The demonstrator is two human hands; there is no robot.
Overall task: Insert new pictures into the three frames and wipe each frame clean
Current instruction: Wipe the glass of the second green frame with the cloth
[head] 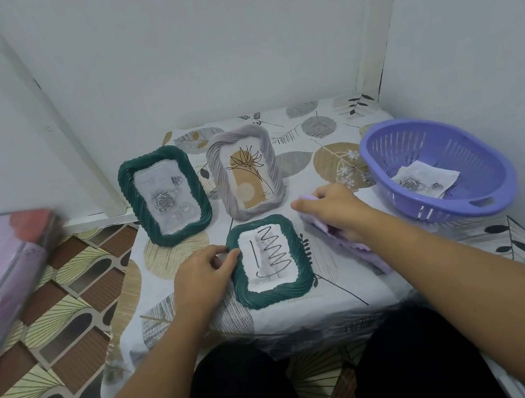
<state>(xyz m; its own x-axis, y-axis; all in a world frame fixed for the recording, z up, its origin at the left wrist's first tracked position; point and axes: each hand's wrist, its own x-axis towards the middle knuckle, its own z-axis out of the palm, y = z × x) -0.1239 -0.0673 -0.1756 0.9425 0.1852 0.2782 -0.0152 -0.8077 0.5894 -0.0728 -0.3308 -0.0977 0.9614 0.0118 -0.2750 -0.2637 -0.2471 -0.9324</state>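
Note:
Three frames are on the small table (349, 292). A dark green frame (164, 196) with a rose picture stands at the back left. Beside it stands a grey frame (245, 171) with a plant drawing. A smaller green frame (268, 261) lies flat near the front, showing a picture with a black zigzag. My left hand (203, 276) grips this flat frame's left edge with its fingertips. My right hand (334, 210) is to the frame's right, closed over a lilac cloth (361, 248) that rests on the table.
A purple slotted basket (439, 165) at the right holds a loose rose picture (424, 180). White walls close in behind and to the right. A pink wrapped bundle (0, 277) lies at the left over patterned flooring. My legs are under the table's front edge.

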